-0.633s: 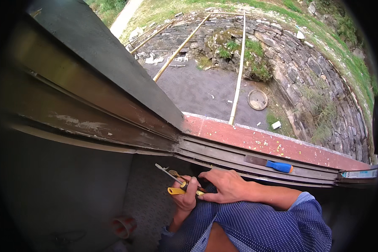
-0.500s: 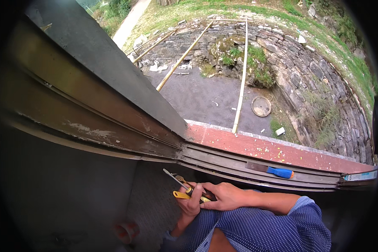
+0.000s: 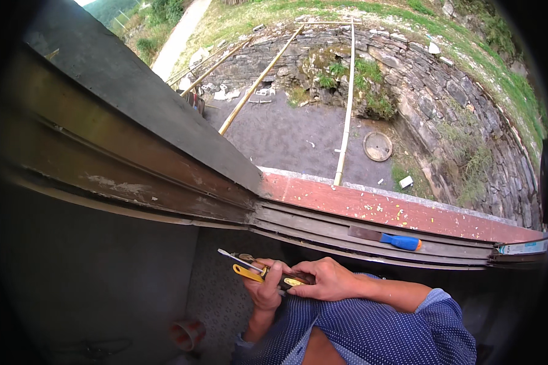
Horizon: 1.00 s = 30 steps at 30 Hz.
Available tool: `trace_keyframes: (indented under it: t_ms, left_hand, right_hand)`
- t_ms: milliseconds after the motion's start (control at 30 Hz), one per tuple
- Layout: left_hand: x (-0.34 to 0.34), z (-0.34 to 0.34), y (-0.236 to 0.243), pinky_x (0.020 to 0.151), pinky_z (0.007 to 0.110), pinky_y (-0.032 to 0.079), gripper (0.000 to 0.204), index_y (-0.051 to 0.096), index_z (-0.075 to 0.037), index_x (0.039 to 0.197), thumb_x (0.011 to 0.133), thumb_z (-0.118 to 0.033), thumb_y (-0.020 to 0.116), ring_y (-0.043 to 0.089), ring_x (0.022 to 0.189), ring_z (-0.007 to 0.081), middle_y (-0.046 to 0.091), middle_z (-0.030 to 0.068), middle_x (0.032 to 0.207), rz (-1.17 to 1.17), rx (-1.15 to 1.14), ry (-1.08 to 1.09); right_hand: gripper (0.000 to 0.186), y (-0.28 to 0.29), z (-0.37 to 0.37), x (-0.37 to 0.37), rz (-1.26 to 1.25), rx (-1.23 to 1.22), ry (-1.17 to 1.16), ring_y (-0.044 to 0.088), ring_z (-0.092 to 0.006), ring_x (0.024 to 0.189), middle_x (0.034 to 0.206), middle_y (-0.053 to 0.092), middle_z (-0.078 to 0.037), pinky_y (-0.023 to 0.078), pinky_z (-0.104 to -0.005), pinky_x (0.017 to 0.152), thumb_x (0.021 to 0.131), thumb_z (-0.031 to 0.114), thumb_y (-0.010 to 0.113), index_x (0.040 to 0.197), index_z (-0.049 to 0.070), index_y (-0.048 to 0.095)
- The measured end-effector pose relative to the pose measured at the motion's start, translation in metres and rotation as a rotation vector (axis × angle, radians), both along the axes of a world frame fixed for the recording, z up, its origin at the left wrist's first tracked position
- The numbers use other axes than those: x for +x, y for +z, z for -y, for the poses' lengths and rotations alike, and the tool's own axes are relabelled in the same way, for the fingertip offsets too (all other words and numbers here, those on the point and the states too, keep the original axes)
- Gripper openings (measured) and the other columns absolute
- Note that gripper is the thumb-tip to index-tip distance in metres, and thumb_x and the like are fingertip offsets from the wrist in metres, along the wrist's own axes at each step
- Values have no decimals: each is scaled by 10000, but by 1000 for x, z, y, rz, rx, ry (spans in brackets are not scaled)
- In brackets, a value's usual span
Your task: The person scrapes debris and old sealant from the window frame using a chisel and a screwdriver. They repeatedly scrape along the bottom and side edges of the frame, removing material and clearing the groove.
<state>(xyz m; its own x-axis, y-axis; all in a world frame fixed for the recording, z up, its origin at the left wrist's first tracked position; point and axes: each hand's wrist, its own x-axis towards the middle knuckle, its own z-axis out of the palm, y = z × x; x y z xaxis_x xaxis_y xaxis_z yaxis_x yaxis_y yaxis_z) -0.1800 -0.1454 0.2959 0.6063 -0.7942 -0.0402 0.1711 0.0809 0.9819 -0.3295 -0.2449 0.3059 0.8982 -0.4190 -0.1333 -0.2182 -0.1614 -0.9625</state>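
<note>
My left hand [image 3: 266, 289] grips a yellow-handled tool [image 3: 245, 271] and a thin metal-tipped screwdriver [image 3: 237, 261] that points up and left. My right hand [image 3: 324, 278] closes over the dark and yellow handle end [image 3: 295, 281] of the same bundle of tools. Both hands are held close to my chest, just below the grey window track [image 3: 371, 234]. A scraper with a blue handle [image 3: 386, 238] lies in that track, to the right of my hands and apart from them.
A red sill [image 3: 371, 207] runs beyond the track, dotted with small flakes. A dark window frame [image 3: 122, 152] slants across the left. Far below lie a paved yard, long poles [image 3: 346, 115], a round cover [image 3: 377, 146] and a stone wall. A tape roll [image 3: 187, 334] lies on the floor.
The view has tilted slightly, so the sill and my hands sit lower in the picture. The hands keep the same grip on the tools.
</note>
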Motion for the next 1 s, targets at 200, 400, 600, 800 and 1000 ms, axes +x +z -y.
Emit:
trace_keyframes:
  t_ms: [200, 400, 600, 800, 1000]
  left_hand:
    - [19, -12, 3, 496, 238, 439, 29, 560, -24, 908, 907, -53, 556, 523, 510, 123, 633, 119, 747, -138, -55, 101]
    - [50, -12, 17, 444, 202, 353, 56, 546, -40, 894, 946, -61, 547, 417, 437, 77, 655, 155, 744, -160, -95, 103]
    - [51, 24, 58, 474, 203, 361, 103, 532, -12, 876, 940, -84, 570, 431, 476, 70, 669, 175, 768, 47, -99, -205]
    - [47, 46, 65, 468, 197, 353, 145, 557, -6, 891, 949, -130, 607, 417, 483, 53, 689, 185, 786, 119, -208, -418]
    - [68, 41, 70, 537, 220, 407, 118, 579, -1, 884, 953, -97, 594, 504, 567, 74, 694, 160, 791, 138, -289, -460]
  right_hand:
    - [416, -3, -6, -4, 22, 14, -1, 656, -212, 656, 807, 689, -135, 513, -316, 596, 837, 315, 763, 1116, 21, 667]
    - [376, 4, -8, -17, 50, 16, -62, 690, -311, 713, 841, 694, -170, 542, -369, 639, 850, 269, 735, 1115, 16, 654]
    - [338, 16, -12, -32, 107, -88, -260, 698, -241, 721, 868, 701, -129, 548, -324, 629, 856, 206, 733, 1124, 18, 648]
    - [329, 17, -32, -45, 64, -200, -480, 683, -229, 719, 863, 692, -126, 543, -309, 648, 841, 163, 730, 1117, 6, 643]
    - [330, -2, -62, -66, -60, -261, -657, 682, -293, 751, 903, 682, -164, 544, -346, 670, 841, 180, 720, 1101, -7, 637]
